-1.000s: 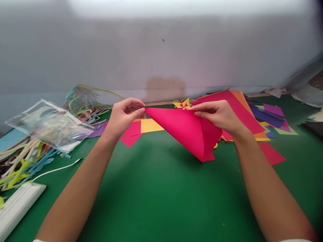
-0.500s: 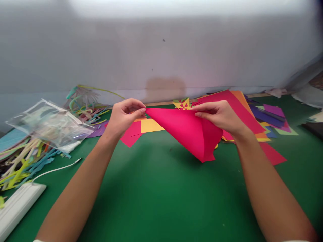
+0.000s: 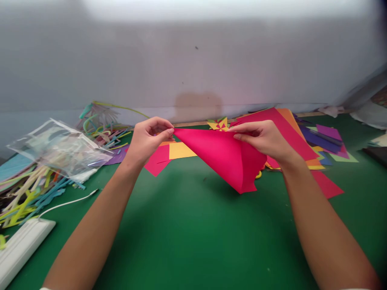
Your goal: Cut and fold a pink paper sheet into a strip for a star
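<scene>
A folded sheet of red paper [image 3: 216, 155] is held up above the green table [image 3: 193, 241]. My left hand [image 3: 148, 139] pinches its pointed left corner between thumb and fingers. Farther right along the top edge, my right hand [image 3: 263, 139] grips the sheet, fingers closed on it. The paper slopes down to a lower tip with a crease near its right side. Behind it stands a yellow and red paper star [image 3: 220, 125]. Part of a yellow loop [image 3: 259, 175] peeks out beside the sheet's lower right.
Coloured paper sheets [image 3: 293, 137] are piled at the back right, with purple pieces [image 3: 328, 139] beside them. A yellow paper piece [image 3: 181, 151] lies behind. On the left are a clear plastic bag [image 3: 60, 145], several pipe cleaners [image 3: 27, 197] and a white power strip [image 3: 27, 249] with a cable.
Almost nothing differs. Both hands keep their hold, and the lower tip of the red paper has shifted very slightly left and up.
</scene>
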A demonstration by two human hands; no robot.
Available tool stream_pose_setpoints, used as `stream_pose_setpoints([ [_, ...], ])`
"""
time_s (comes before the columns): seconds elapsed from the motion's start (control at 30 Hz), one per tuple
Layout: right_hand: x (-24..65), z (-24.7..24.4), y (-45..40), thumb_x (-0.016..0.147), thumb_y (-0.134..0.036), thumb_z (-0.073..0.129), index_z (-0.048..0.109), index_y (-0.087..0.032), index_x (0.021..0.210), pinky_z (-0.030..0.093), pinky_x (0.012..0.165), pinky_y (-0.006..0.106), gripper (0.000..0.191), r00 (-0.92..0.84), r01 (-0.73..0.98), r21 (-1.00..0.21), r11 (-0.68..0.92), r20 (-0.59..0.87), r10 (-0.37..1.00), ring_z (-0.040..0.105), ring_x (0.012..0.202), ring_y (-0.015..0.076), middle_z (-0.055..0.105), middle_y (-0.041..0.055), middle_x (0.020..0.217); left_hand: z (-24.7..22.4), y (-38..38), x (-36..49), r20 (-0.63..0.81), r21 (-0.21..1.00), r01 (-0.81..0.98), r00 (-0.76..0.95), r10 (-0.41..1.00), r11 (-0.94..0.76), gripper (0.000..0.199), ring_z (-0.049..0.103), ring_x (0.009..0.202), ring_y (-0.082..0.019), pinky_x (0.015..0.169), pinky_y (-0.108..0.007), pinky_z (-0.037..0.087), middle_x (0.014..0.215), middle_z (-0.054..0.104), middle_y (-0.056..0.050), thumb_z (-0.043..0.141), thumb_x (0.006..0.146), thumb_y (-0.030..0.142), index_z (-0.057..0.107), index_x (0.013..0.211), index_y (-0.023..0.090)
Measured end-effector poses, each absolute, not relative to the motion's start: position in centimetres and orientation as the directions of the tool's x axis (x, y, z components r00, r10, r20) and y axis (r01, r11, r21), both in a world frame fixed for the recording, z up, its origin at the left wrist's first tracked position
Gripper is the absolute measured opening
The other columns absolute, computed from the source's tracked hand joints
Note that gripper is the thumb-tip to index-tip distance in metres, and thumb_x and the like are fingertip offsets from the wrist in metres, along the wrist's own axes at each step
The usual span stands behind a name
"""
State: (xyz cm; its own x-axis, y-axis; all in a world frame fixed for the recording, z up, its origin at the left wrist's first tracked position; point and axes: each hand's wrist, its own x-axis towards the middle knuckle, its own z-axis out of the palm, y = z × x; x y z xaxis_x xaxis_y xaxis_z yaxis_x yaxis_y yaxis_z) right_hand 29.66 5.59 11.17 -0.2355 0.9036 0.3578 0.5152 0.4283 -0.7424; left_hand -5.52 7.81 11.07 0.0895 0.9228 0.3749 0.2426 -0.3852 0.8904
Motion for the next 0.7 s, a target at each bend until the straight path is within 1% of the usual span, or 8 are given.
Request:
stream_pose_setpoints([
  [0.17,29.68,11.08,5.74,0.092,-0.044,0.076,0.086,-0.038,0.107,0.065,0.089,0.043,0.019,-0.236,0.512,-0.747,0.424,0.352,0.906,0.076,0.11,0.0316,0.083,-0.0008,0.11,11.19,7.65,-5.35,0.383,0.884,0.253,0.093,0.919,-0.394,0.014,0.076,0.076,-0.02,0.07,-0.031,0.063,0.083,0.076,-0.003,0.084,0.08,0.031,0.077,0.089,0.022],
  [0.3,29.78,10.98,5.8,0.092,-0.043,0.076,0.085,-0.039,0.108,0.065,0.091,0.044,0.019,-0.234,0.502,-0.753,0.425,0.355,0.905,0.076,0.11,0.0318,0.083,-0.0006,0.11,11.22,7.54,-5.41,0.386,0.883,0.254,0.086,0.919,-0.395,0.013,0.076,0.074,-0.02,0.07,-0.032,0.064,0.08,0.076,-0.003,0.085,0.081,0.031,0.078,0.087,0.022],
  [0.53,29.9,10.92,5.8,0.092,-0.044,0.076,0.085,-0.04,0.107,0.066,0.088,0.045,0.018,-0.235,0.517,-0.738,0.434,0.365,0.901,0.077,0.107,0.032,0.083,-0.0005,0.107,11.06,7.68,-5.61,0.368,0.897,0.228,0.093,0.925,-0.38,0.014,0.077,0.073,-0.02,0.071,-0.032,0.064,0.079,0.076,-0.004,0.086,0.08,0.031,0.077,0.085,0.021],
  [0.63,29.9,10.88,5.85,0.092,-0.044,0.076,0.085,-0.04,0.107,0.065,0.089,0.045,0.018,-0.232,0.514,-0.742,0.43,0.362,0.903,0.077,0.109,0.0324,0.083,-0.0009,0.109,11.11,7.67,-5.54,0.379,0.892,0.229,0.092,0.921,-0.39,0.015,0.076,0.073,-0.019,0.07,-0.031,0.064,0.08,0.076,-0.003,0.086,0.08,0.03,0.077,0.088,0.021],
  [0.7,29.9,10.84,5.88,0.092,-0.043,0.076,0.085,-0.039,0.107,0.065,0.089,0.044,0.018,-0.235,0.507,-0.748,0.428,0.358,0.904,0.076,0.11,0.0325,0.083,-0.0007,0.11,11.13,7.68,-5.47,0.389,0.892,0.211,0.092,0.917,-0.399,0.019,0.076,0.076,-0.019,0.072,-0.031,0.065,0.082,0.076,-0.002,0.087,0.079,0.031,0.077,0.092,0.021],
])
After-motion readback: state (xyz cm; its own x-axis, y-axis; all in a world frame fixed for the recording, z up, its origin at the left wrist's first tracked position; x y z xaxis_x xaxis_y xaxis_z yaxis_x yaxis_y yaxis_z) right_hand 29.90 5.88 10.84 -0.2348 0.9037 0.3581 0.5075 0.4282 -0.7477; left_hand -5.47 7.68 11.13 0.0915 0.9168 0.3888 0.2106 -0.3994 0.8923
